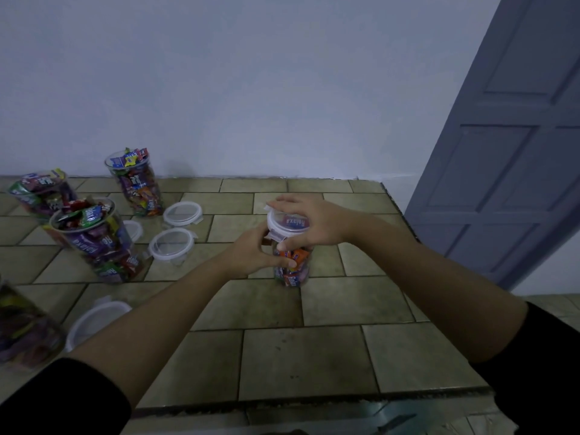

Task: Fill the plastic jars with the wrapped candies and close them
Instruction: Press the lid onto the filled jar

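right hand point(314, 221) sits on top of the lid point(287, 226), fingers curled over the far rim and thumb down at the front clip. left hand point(254, 252) is wrapped round the jar point(293, 271) just under it. the jar stands upright mid counter point(314, 356), packed with candies point(296, 255). off to the left are three open jars point(103, 243), all full, with two loose lids point(171, 245) lying flat between them and the held jar. door point(508, 152) on the right.
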